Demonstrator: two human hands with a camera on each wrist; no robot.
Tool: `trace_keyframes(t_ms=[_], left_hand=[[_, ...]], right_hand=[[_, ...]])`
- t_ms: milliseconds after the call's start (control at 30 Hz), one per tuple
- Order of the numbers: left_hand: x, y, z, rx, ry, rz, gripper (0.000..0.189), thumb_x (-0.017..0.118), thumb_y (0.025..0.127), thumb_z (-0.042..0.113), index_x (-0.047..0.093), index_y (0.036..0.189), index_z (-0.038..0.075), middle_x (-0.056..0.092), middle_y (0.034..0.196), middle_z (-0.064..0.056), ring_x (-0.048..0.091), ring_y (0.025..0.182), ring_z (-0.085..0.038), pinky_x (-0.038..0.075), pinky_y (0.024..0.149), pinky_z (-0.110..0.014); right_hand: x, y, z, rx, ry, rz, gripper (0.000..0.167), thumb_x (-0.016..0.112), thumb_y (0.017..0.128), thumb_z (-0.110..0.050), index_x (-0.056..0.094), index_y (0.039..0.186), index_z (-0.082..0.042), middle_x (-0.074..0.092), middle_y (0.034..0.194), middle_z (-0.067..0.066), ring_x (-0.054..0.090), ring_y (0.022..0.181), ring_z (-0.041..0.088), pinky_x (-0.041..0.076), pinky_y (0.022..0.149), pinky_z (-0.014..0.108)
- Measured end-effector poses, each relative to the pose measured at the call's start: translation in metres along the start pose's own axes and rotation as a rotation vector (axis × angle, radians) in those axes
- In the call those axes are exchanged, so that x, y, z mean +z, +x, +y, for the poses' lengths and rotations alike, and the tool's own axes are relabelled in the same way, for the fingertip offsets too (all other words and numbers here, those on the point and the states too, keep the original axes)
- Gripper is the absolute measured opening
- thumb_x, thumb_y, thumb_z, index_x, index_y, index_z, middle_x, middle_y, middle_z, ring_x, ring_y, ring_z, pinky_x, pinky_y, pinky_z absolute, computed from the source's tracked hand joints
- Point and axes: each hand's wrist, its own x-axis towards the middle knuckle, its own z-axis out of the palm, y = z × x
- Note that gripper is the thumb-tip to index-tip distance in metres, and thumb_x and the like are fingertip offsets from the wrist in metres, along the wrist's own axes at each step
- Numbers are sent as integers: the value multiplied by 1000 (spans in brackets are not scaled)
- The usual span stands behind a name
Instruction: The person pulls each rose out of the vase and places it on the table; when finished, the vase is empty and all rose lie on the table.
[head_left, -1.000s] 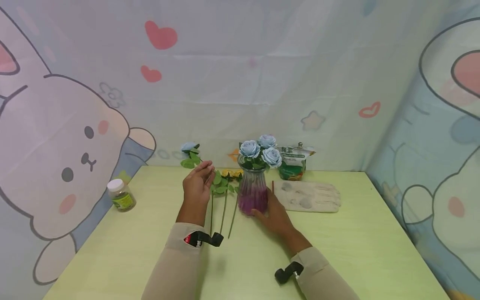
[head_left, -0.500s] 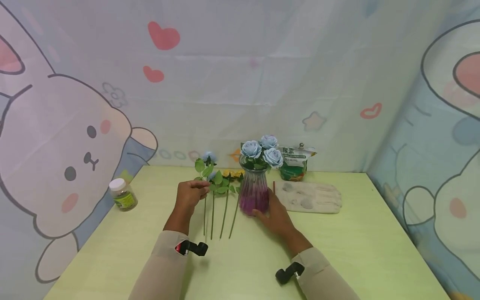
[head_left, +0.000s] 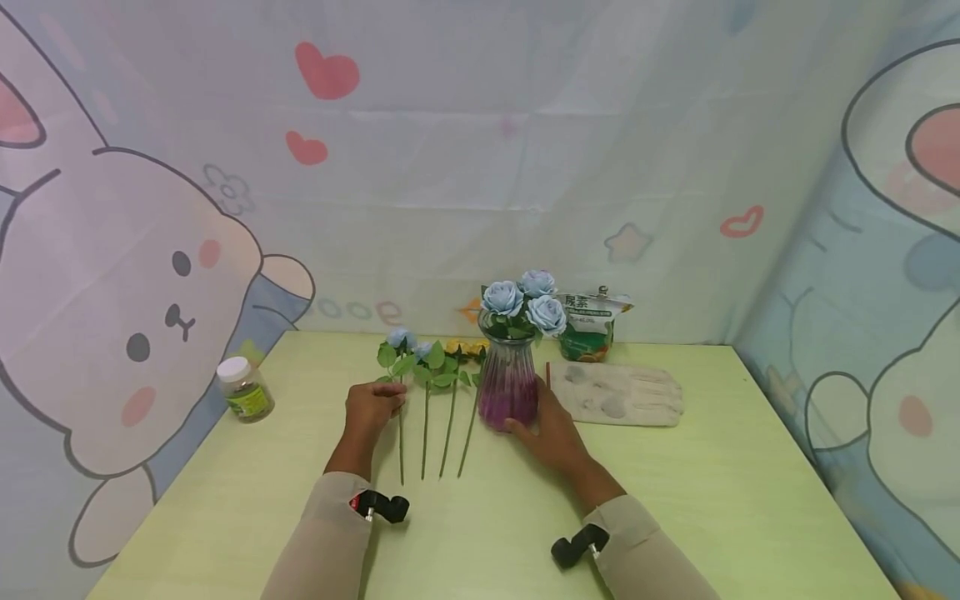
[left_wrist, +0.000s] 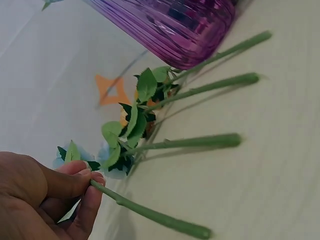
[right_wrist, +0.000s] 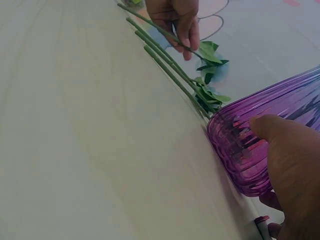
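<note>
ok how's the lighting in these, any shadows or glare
Head view: bright and fairly even, soft shadow beside the beige fabric left sleeve; left wrist view: dimmer, slim green flower stems cast soft shadows on the pale tabletop; right wrist view: dim, faint pale streaks along the purple ribbed translucent vase.

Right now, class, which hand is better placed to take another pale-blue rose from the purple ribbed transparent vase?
Left, probably: the left hand pinches only a green-stemmed pale-blue rose, easily released onto the pale-green table, while the right hand grips the purple ribbed transparent vase low down.
</note>
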Motion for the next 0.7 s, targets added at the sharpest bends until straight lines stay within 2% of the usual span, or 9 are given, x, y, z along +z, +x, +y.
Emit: trace_keyframes(t_ms=[100, 300, 400, 567, 700], left_hand=[[1, 3, -7, -3, 15, 20, 23, 71, 102, -6, 78, 124, -8, 71, 138, -29, 77, 108, -24, 65, 84, -24], [0, 9, -17, 22, 77, 92, 23, 72, 103, -1, 80, 124, -4, 73, 137, -27, 76, 118, -35, 63, 80, -22], [-1, 11, -20, 21, 92, 127, 21, 73, 103, 0, 81, 122, -3, 74, 135, -26, 77, 114, -33, 61, 76, -19], [0, 11, -24, 55, 94, 86, 21, 73, 102, -1, 80, 122, -5, 77, 129, -26, 78, 100, -24, 59, 73, -19], [1, 13, -32, 130, 189, 67, 20, 74, 103, 2, 82, 121, -2, 80, 124, -24, 78, 103, -31, 61, 77, -28]], right_hand=[[0, 0, 0, -10, -7, 8, 100, 78, 102, -43, 20, 173, -1, 35, 177, 23, 39, 162, 43, 35, 133, 59], [1, 1, 2, -16, -5, 14, 101, 77, 102, -45, 21, 173, -1, 34, 177, 23, 38, 163, 42, 34, 133, 59], [1, 1, 2, -14, -8, 8, 101, 77, 102, -46, 21, 173, -1, 34, 177, 23, 37, 164, 42, 33, 134, 58], [1, 1, 2, -13, -12, 22, 100, 78, 102, -44, 22, 173, -1, 35, 176, 23, 39, 162, 43, 35, 133, 59], [1, 0, 1, -2, -14, 13, 100, 78, 102, -44, 22, 173, 0, 34, 177, 23, 37, 163, 43, 33, 134, 58]])
